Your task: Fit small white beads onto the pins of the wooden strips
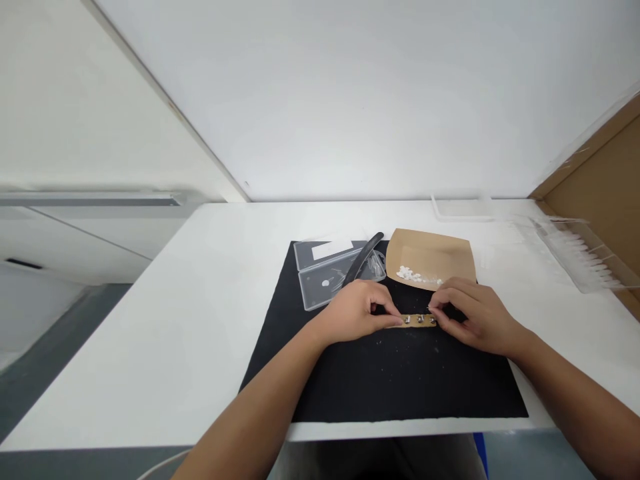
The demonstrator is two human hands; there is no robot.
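Note:
A narrow tan strip point(413, 321) with several small shiny metal pieces along it lies on a black mat point(400, 383). My left hand point(357, 310) pinches the strip's left end between thumb and fingers. At the right end, my right hand point(473, 313) is closed in a pinch, its fingertips close to the last metal piece. A tiny pale tip shows at those fingertips, too small to name. Just beyond the right hand stands a brown paper tray point(433, 257) holding small white pieces point(410, 273).
An open clear plastic case point(313, 287) lies behind my left hand, with a black curved-handled tool point(363, 259) across it. Clear plastic boxes point(575, 253) sit on the right of the white table point(165, 333). A white wall point(375, 100) rises behind.

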